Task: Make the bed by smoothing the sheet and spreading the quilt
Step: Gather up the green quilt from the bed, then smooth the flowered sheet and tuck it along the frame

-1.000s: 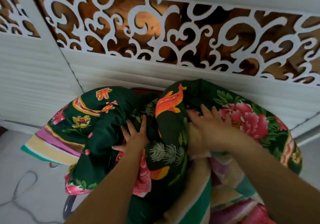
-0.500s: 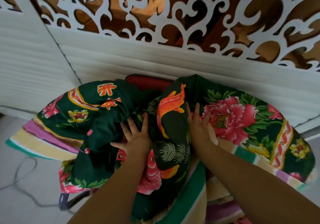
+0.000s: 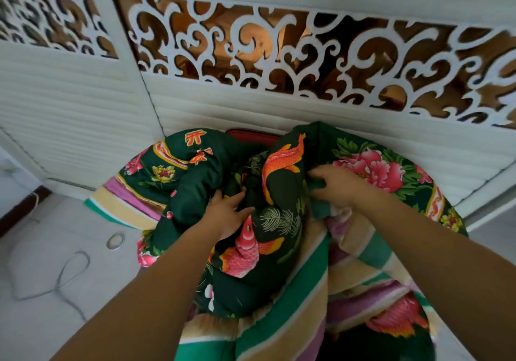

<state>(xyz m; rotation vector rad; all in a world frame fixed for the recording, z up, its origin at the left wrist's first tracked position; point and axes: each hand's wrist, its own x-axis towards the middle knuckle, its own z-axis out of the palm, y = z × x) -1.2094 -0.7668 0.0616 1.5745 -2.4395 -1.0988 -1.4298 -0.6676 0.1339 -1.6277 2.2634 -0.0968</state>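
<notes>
Head view looks down on a bundled quilt (image 3: 282, 193) heaped in the centre and lower right of the frame, dark green with orange and pink fish, pink peonies and a striped edge of cream, green and purple. It is piled on something red (image 3: 251, 135), of which only a sliver shows at the top of the heap; what that is I cannot tell.

Coming in from the lower left, the left hand (image 3: 227, 214) rests on the middle of the bundle, fingers curling into a dark fold just above the pink fish; whether it truly pinches the cloth or only presses on it I cannot tell. From the lower right comes the right hand (image 3: 339, 186), clenched on a fold of the quilt beside the orange fish, with a bit of the green striped edge bunched under the fingers.

Behind the heap, across the top of the frame, stands a white panelled wardrobe (image 3: 83, 103) with a scrolled cut-out band over a bronze backing. At lower left a thin cable (image 3: 69, 274) loops on the pale floor (image 3: 42, 327), with a small ring (image 3: 115, 241) near it.
</notes>
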